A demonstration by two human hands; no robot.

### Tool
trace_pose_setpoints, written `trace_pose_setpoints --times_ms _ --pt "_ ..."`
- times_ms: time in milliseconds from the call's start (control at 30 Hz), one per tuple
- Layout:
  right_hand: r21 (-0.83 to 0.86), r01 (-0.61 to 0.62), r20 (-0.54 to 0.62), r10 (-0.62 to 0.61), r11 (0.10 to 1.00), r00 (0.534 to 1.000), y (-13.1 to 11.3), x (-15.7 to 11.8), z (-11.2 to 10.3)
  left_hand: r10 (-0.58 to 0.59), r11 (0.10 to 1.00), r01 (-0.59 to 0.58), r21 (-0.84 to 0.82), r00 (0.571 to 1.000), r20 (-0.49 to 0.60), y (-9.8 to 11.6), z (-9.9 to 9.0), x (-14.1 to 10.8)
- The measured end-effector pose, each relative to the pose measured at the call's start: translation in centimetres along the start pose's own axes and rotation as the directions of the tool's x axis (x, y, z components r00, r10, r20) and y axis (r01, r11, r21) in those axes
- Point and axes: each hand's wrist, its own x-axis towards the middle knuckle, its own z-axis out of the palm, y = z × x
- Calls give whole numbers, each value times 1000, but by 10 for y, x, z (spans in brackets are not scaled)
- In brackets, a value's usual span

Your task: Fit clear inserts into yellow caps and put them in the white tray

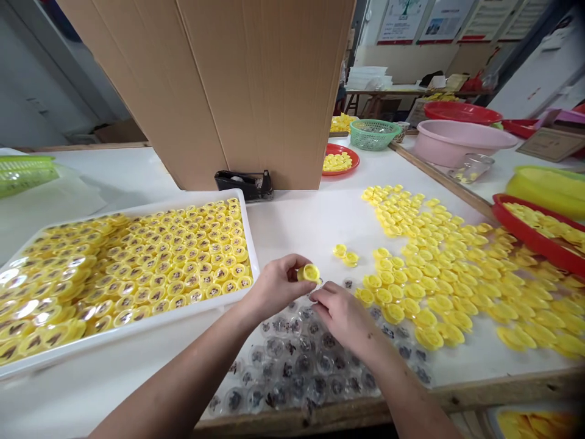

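My left hand (280, 281) pinches a small round yellow plastic cup (309, 274) between thumb and fingers, its hollow side turned toward me. Close beside it on the right, my right hand (340, 314) has its thumb and forefinger drawn together low over the table; whatever they grip is too small to make out. Under and around both hands lie many transparent round plastic covers (297, 366) with dark printed figures. Two loose yellow cups (345, 255) sit just beyond my right hand. To the right spreads a large heap of yellow cups (429, 274).
A white tray (249, 238) at left holds rows of yellow pieces with printed figures. Behind it stand a tape dispenser (244, 185) and a tall cardboard sheet (256, 91). Red plates (354, 160), a green basket (372, 135) and a pink basin (457, 143) are further back.
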Motion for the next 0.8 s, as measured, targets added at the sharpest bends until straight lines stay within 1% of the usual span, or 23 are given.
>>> trace_pose_setpoints --times_ms 33,67,100,167,233,300,333,400,467,500,533,600,667,700,733,767,800 --pt "-4 10 19 -10 1000 1000 -3 2 2 -21 986 27 -164 999 42 -3 -3 -13" --pt "-7 18 34 -18 1000 999 -5 3 4 -43 947 68 -313 995 85 -7 -6 -26" --pt "-7 22 43 -22 1000 999 -7 5 5 -71 898 117 -423 990 123 -13 -7 -38" --pt "11 21 49 -22 1000 999 -9 7 8 -137 805 209 -555 976 170 -28 -6 -59" --pt "50 6 40 -8 999 999 -8 7 9 -202 736 269 -622 963 178 -44 -3 -74" --pt "108 -15 29 11 994 1000 -7 4 8 -240 685 287 -670 957 165 -56 -1 -82" --pt "143 -26 26 23 989 999 -7 2 7 -241 669 282 -688 958 158 -60 0 -84" --pt "220 -52 18 50 974 999 -8 -3 5 -218 659 266 -703 963 160 -64 1 -84" --pt "292 -79 4 81 953 997 -13 -9 4 -175 649 243 -721 970 169 -63 2 -81" --pt "325 -84 -20 96 942 995 -18 -12 3 -153 639 230 -734 973 171 -61 2 -79" --pt "352 -70 -72 102 933 992 -23 -14 3 -134 627 217 -749 976 171 -59 3 -76" --pt "349 24 -246 67 937 967 -34 -18 2 -107 599 198 -775 980 168 -54 5 -72" --pt "259 180 -424 -56 949 904 -46 -22 0 -93 571 189 -799 982 166 -49 7 -68" --pt "204 253 -473 -131 946 871 -51 -23 -2 -86 554 185 -811 982 166 -47 7 -67" --pt "164 307 -488 -194 937 851 -54 -24 -3 -79 535 181 -825 983 165 -46 7 -65" --pt "150 347 -480 -239 926 844 -57 -26 -5 -69 515 175 -839 984 163 -45 7 -65" --pt "157 373 -458 -267 915 848 -58 -27 -7 -57 497 168 -851 985 161 -44 7 -64"
